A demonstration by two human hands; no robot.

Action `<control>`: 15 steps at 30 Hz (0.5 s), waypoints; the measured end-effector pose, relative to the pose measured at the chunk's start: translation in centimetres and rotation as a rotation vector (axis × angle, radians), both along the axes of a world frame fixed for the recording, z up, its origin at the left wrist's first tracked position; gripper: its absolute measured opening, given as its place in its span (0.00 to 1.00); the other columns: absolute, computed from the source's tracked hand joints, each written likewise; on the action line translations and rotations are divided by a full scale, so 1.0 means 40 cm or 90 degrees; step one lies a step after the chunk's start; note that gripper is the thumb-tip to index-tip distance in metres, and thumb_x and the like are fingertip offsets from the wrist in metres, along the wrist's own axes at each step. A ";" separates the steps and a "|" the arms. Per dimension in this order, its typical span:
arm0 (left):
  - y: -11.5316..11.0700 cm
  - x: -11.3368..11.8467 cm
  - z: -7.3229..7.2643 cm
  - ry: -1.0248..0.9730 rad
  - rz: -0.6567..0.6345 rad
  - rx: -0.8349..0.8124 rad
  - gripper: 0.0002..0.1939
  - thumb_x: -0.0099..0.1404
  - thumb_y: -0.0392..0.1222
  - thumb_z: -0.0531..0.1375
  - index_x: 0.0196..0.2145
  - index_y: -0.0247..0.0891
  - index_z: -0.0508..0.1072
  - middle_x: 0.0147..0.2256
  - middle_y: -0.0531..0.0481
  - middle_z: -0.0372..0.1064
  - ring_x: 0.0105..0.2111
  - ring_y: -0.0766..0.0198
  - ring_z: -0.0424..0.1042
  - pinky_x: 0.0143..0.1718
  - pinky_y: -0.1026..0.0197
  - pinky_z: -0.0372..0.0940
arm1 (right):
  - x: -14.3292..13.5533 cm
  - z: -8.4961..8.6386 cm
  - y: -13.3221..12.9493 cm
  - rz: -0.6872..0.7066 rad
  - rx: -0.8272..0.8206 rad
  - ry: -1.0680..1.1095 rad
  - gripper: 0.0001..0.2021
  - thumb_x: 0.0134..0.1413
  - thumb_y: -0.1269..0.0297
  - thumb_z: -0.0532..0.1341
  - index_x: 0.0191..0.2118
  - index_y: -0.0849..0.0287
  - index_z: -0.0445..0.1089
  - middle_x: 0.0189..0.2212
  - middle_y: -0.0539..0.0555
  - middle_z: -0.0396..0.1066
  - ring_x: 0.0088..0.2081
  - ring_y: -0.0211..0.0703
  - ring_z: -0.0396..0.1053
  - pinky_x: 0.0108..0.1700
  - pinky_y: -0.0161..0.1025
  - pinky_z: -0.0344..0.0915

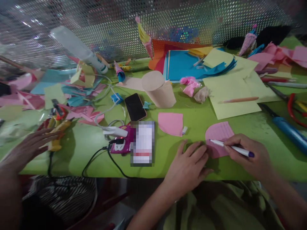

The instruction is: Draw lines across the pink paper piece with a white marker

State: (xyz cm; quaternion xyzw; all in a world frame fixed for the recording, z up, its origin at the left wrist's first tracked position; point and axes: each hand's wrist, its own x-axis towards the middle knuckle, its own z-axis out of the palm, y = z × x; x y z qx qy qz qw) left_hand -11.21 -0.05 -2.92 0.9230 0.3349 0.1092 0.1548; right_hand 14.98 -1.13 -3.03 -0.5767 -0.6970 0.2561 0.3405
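My right hand (250,156) grips a white pen (241,150) with a purple end. The pen's tip rests on a pink piece of paper (222,135), rounded on one side and marked with several lines. My left hand (188,166) lies on the green table with its fingers apart, the fingertips close to that paper's left edge. Whether they touch it I cannot tell. Farther left lies a second pink paper piece (170,124), blank, with a small white pen cap (184,130) beside it.
Another person's hand (31,143) is by a yellow glue gun (57,135) at left. Phones, a magenta power strip (122,145) and cables lie between us. Behind stand a beige paper roll (159,91) and coloured sheets (179,65). A blue-handled tool (290,134) lies right.
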 end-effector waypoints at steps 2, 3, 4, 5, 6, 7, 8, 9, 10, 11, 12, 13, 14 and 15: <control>0.000 0.000 0.001 -0.001 0.000 -0.001 0.24 0.78 0.55 0.56 0.63 0.40 0.70 0.65 0.43 0.70 0.67 0.50 0.65 0.73 0.37 0.50 | 0.001 0.000 0.000 -0.007 0.007 0.001 0.02 0.65 0.64 0.64 0.41 0.51 0.74 0.37 0.50 0.83 0.37 0.45 0.82 0.33 0.35 0.74; 0.000 0.000 0.001 -0.002 0.001 -0.002 0.24 0.78 0.55 0.56 0.63 0.40 0.70 0.65 0.44 0.70 0.67 0.50 0.65 0.73 0.37 0.50 | 0.001 0.001 0.000 -0.011 0.011 -0.001 0.02 0.65 0.64 0.63 0.41 0.51 0.74 0.36 0.50 0.82 0.35 0.44 0.81 0.32 0.35 0.73; 0.001 0.000 0.002 -0.003 0.000 -0.003 0.24 0.78 0.55 0.56 0.63 0.40 0.70 0.65 0.45 0.70 0.67 0.51 0.65 0.73 0.37 0.50 | 0.001 0.002 0.001 -0.017 0.017 -0.004 0.02 0.65 0.64 0.63 0.40 0.51 0.74 0.35 0.49 0.82 0.34 0.43 0.81 0.32 0.34 0.72; 0.002 -0.001 0.002 -0.005 -0.002 -0.003 0.24 0.78 0.56 0.56 0.63 0.40 0.70 0.66 0.45 0.70 0.67 0.52 0.65 0.73 0.37 0.50 | 0.000 0.003 0.001 -0.021 0.020 -0.008 0.02 0.65 0.64 0.63 0.40 0.51 0.74 0.34 0.49 0.82 0.33 0.42 0.80 0.31 0.34 0.72; 0.002 -0.001 0.002 -0.008 -0.003 -0.002 0.24 0.78 0.56 0.56 0.63 0.41 0.70 0.66 0.46 0.70 0.67 0.52 0.65 0.73 0.37 0.50 | -0.002 0.004 0.001 -0.025 0.022 -0.010 0.02 0.65 0.64 0.63 0.40 0.51 0.74 0.34 0.49 0.82 0.32 0.41 0.80 0.31 0.34 0.72; 0.002 -0.001 0.001 -0.008 -0.003 -0.001 0.24 0.78 0.56 0.56 0.63 0.41 0.70 0.66 0.47 0.70 0.67 0.52 0.65 0.73 0.37 0.51 | -0.003 0.005 0.001 -0.028 0.023 -0.010 0.02 0.65 0.64 0.63 0.40 0.51 0.74 0.34 0.48 0.82 0.32 0.41 0.79 0.31 0.33 0.71; 0.003 -0.001 0.001 -0.009 -0.003 0.001 0.23 0.79 0.56 0.55 0.63 0.41 0.70 0.66 0.47 0.70 0.67 0.52 0.65 0.73 0.37 0.51 | -0.004 0.006 0.001 -0.031 0.021 -0.009 0.02 0.65 0.64 0.63 0.39 0.51 0.74 0.34 0.48 0.81 0.32 0.41 0.79 0.32 0.33 0.71; 0.002 -0.001 0.000 -0.008 -0.002 0.002 0.23 0.79 0.56 0.55 0.63 0.41 0.70 0.66 0.47 0.70 0.67 0.52 0.64 0.73 0.37 0.51 | -0.004 0.005 0.000 -0.033 0.016 -0.005 0.03 0.65 0.63 0.63 0.39 0.51 0.74 0.33 0.48 0.81 0.32 0.40 0.79 0.32 0.33 0.71; 0.002 -0.002 0.000 -0.007 0.000 0.003 0.23 0.79 0.56 0.55 0.63 0.41 0.70 0.66 0.47 0.70 0.68 0.52 0.64 0.73 0.37 0.51 | -0.002 0.004 -0.001 -0.037 0.011 -0.002 0.03 0.65 0.62 0.63 0.39 0.51 0.74 0.33 0.48 0.81 0.31 0.40 0.78 0.32 0.33 0.71; 0.001 -0.002 0.000 -0.006 0.002 0.003 0.23 0.79 0.56 0.54 0.63 0.41 0.70 0.66 0.48 0.69 0.68 0.53 0.64 0.73 0.37 0.51 | 0.001 0.003 -0.003 -0.044 0.006 0.000 0.03 0.65 0.61 0.63 0.38 0.51 0.74 0.32 0.48 0.81 0.31 0.40 0.78 0.33 0.34 0.71; 0.000 -0.002 0.001 -0.005 0.002 0.002 0.23 0.79 0.56 0.54 0.63 0.41 0.70 0.66 0.48 0.69 0.68 0.53 0.64 0.73 0.37 0.50 | 0.005 0.000 -0.005 -0.051 0.003 0.001 0.04 0.64 0.60 0.63 0.38 0.51 0.74 0.32 0.48 0.81 0.31 0.41 0.78 0.33 0.34 0.71; -0.001 -0.002 0.002 -0.003 0.002 0.001 0.23 0.79 0.57 0.54 0.63 0.42 0.70 0.66 0.48 0.69 0.67 0.53 0.64 0.73 0.37 0.50 | 0.011 -0.003 -0.007 -0.056 -0.002 -0.001 0.05 0.64 0.59 0.64 0.38 0.51 0.75 0.32 0.49 0.81 0.32 0.42 0.79 0.33 0.34 0.72; -0.001 -0.002 0.004 -0.002 0.001 0.001 0.23 0.79 0.57 0.53 0.62 0.42 0.70 0.66 0.49 0.69 0.67 0.54 0.64 0.73 0.37 0.50 | 0.017 -0.006 -0.009 -0.067 -0.011 -0.005 0.06 0.63 0.57 0.64 0.38 0.52 0.75 0.33 0.50 0.81 0.33 0.43 0.79 0.33 0.34 0.72; -0.002 -0.002 0.006 0.001 -0.002 0.001 0.23 0.80 0.57 0.53 0.62 0.42 0.70 0.66 0.49 0.69 0.67 0.54 0.64 0.73 0.38 0.50 | 0.023 -0.009 -0.011 -0.077 -0.022 -0.012 0.07 0.62 0.55 0.64 0.38 0.51 0.76 0.33 0.50 0.81 0.33 0.43 0.79 0.33 0.34 0.72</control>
